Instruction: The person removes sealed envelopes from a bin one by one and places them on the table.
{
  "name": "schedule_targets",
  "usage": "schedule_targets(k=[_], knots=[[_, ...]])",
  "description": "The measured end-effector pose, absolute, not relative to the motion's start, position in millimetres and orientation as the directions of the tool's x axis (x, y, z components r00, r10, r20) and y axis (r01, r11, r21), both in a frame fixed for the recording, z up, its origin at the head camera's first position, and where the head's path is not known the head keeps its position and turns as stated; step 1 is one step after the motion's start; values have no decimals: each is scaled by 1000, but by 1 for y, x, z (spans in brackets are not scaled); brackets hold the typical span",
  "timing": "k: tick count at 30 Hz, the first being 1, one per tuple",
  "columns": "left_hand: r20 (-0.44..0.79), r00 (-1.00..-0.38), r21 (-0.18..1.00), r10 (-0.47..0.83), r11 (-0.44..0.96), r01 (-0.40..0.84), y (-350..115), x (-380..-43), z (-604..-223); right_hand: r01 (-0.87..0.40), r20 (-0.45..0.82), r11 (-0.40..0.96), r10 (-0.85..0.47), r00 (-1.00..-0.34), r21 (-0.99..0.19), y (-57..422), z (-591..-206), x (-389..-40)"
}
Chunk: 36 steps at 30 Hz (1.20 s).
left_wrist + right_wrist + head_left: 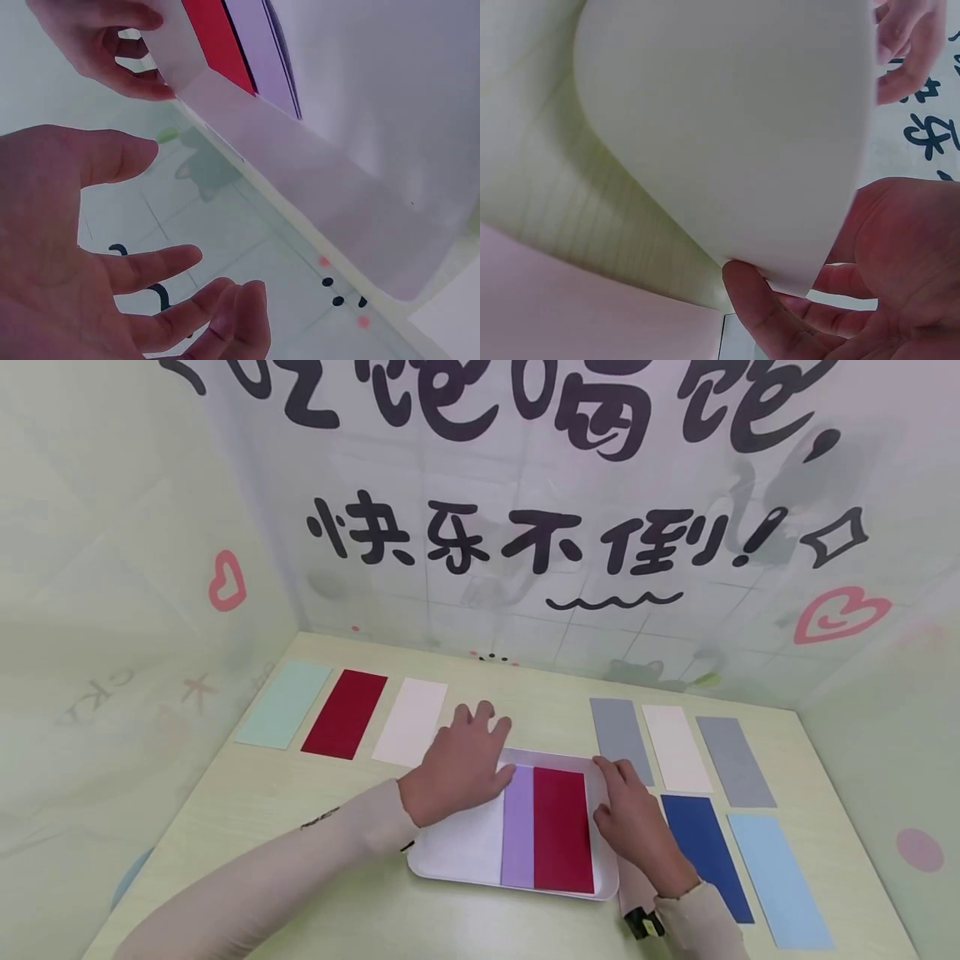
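Observation:
A white tray (457,864) lies before me, holding a dark red card (562,831) against its right side and a light purple card (517,852) beside it. The tray's left half shows bare white. My right hand (637,827) grips the tray at its far right corner; in the right wrist view its thumb and fingers pinch the tray wall (735,135). Over the far left part of the tray is my left hand (457,768), fingers spread and loosely bent. From the left wrist, the left hand (52,225) holds nothing and its fingers stand apart from the tray edge.
On the left of the table (337,893) lie a mint card (285,703), a red card (345,714) and a pale pink card (412,718). Several grey, pink and blue cards lie on the right, including a dark blue card (707,860) near the right forearm. Printed cloth walls surround the table.

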<state>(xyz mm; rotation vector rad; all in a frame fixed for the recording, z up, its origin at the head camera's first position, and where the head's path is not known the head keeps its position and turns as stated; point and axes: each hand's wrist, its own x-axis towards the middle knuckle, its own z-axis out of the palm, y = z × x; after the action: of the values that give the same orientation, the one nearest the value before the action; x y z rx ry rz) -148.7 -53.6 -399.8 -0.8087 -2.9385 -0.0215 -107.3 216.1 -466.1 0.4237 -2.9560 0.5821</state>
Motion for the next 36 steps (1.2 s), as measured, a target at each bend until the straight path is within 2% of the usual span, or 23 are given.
schedule_targets(k=[4,12,17,25,31,36], knots=[[84,-795,-7,600,798,602,-41,-141,-398,-292,152,888,-254,-955,-354,216,-465,-107],[38,-602,-67,798,603,795,-19,-132,-406,-293,151,888,-255,-955,-356,217,-465,-107],[-36,-512,-116,858,505,855,-9,-132,-413,-292,146,883,-255,-956,-368,217,-465,-107],[-96,-372,-120,923,361,925,6,-133,-424,-269,123,883,-240,-963,-383,216,-463,-107],[-104,-298,-175,949,277,945,13,-135,-428,-270,123,885,-241,-963,-378,216,-463,-108],[-130,-282,-188,951,255,948,19,-137,-434,-264,120,886,-236,-964,-380,215,-463,-107]])
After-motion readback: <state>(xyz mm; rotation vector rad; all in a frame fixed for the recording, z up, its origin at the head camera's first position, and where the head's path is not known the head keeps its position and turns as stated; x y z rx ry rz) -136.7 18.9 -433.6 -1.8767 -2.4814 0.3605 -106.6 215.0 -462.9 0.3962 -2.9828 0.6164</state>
